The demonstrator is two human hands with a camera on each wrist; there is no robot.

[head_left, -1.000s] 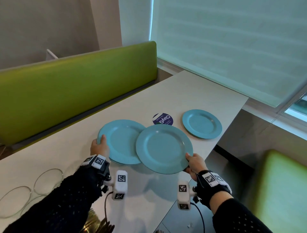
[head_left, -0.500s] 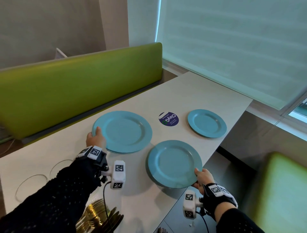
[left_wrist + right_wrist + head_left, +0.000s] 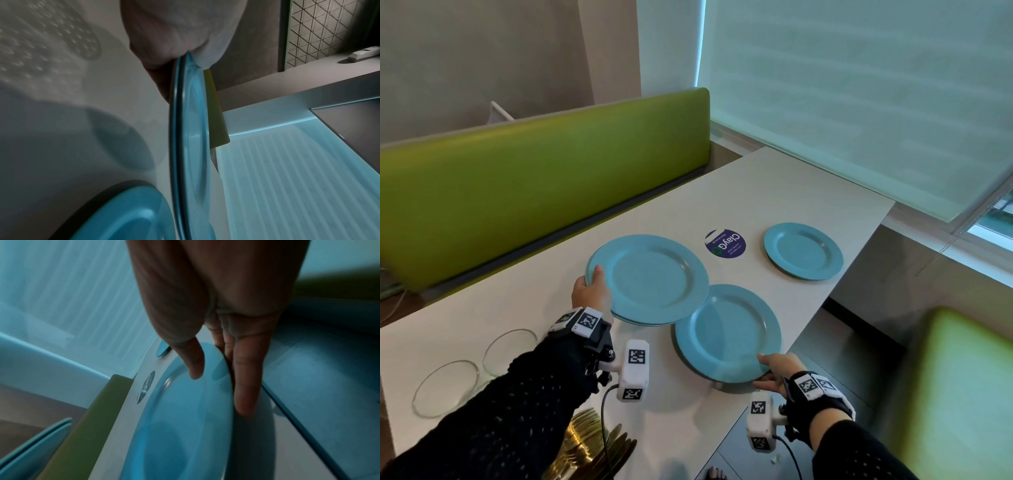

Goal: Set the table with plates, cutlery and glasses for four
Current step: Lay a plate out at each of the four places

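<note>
My left hand (image 3: pixel 592 291) (image 3: pixel 185 56) grips the left rim of a stack of two blue plates (image 3: pixel 650 277) (image 3: pixel 193 129), held a little above the white table (image 3: pixel 808 192). The stack's right edge overlaps a single blue plate (image 3: pixel 726 332) (image 3: pixel 185 426) lying near the table's right edge. My right hand (image 3: pixel 774 371) (image 3: pixel 216 378) holds that plate's near rim, thumb over it and straight fingers beneath. Further along the same edge lies a third blue plate (image 3: pixel 803 250).
A round purple sticker (image 3: pixel 725 244) marks the table between the plates. Two clear glass pieces (image 3: pixel 510 349) stand at the near left, and gold cutlery (image 3: pixel 592 442) shows below my left arm. A green bench back (image 3: pixel 544 171) runs behind; a green seat (image 3: pixel 962 394) is at the right.
My right hand carried one plate off the stack and down to the table's near right edge. The left hand brought the stack rightward, and it now overlaps that plate.
</note>
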